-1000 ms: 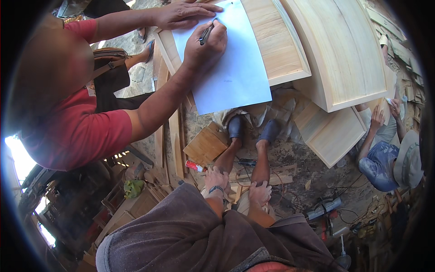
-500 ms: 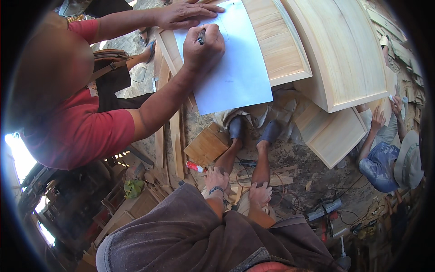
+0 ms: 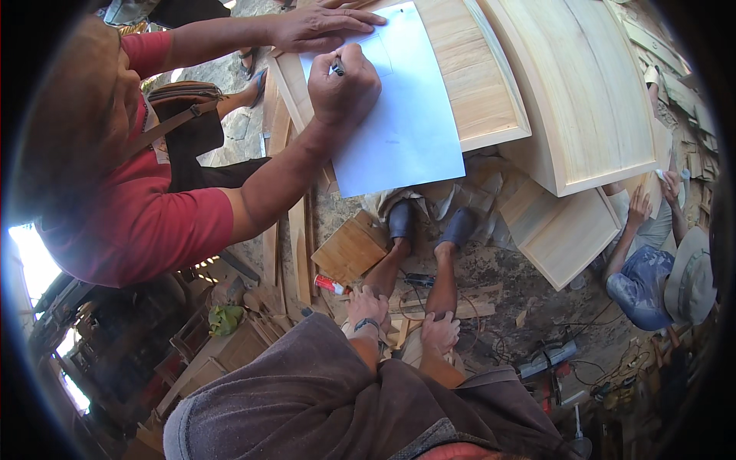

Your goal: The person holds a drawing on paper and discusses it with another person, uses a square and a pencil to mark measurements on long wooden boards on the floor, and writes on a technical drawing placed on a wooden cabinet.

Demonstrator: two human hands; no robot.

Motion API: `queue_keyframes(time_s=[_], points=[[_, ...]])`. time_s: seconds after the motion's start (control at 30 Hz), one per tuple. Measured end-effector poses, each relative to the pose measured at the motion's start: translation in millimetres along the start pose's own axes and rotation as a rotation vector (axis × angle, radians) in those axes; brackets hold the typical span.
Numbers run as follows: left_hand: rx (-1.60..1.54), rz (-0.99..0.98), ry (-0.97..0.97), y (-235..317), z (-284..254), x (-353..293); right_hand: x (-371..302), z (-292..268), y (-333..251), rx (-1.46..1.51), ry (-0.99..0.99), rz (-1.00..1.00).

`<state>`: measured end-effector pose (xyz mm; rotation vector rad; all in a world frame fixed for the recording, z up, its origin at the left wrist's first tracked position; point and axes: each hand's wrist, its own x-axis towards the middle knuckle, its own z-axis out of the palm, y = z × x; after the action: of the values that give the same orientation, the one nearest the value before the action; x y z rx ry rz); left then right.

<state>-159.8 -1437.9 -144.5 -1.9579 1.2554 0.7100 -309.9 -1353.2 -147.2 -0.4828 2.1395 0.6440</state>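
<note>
My left hand [image 3: 367, 308], with a dark band at its wrist, rests by my left shin, its fingers extended and holding nothing. Against my other shin lies my right hand [image 3: 440, 334], also empty, fingers spread loosely downward. Beyond my feet, a person in a red shirt [image 3: 153, 222] bends over a large white sheet of paper [image 3: 406, 126] on a pale wooden panel. That person's right hand [image 3: 345, 88] grips a dark pen [image 3: 337, 67] near thin drawn lines. The person's left hand [image 3: 322, 27] lies flat across the top of the sheet.
Pale wooden drawer-like pieces [image 3: 579, 84] stand at upper right, a smaller one [image 3: 563, 230] below them. A second person in a hat [image 3: 690, 276] crouches at right. A wooden block [image 3: 350, 247], a red-and-white tube [image 3: 330, 284], cables and tools lie on the floor.
The writing hand has shifted slightly left and down over the sheet. The red-shirted person's head has turned a little. My hands have stayed in place.
</note>
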Motion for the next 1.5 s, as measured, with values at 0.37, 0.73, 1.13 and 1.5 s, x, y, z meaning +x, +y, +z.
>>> queue_keyframes(time_s=[0.37, 0.73, 1.13, 1.5], points=[[0.002, 0.002, -0.032, 2.6, -8.2, -2.4, -4.0, -5.5, -3.7, 0.023, 0.032, -0.003], [0.021, 0.012, 0.021, 2.5, -3.4, -3.5, -4.6, -13.8, -7.3, 0.032, 0.002, 0.016], [-0.006, 0.007, 0.020, -3.3, 7.2, 1.7, -1.8, -5.7, -2.6, 0.027, -0.005, 0.008], [-0.048, 0.019, -0.025, 4.6, -2.5, 0.0, 0.1, -2.0, -0.5, 0.032, 0.075, -0.024]])
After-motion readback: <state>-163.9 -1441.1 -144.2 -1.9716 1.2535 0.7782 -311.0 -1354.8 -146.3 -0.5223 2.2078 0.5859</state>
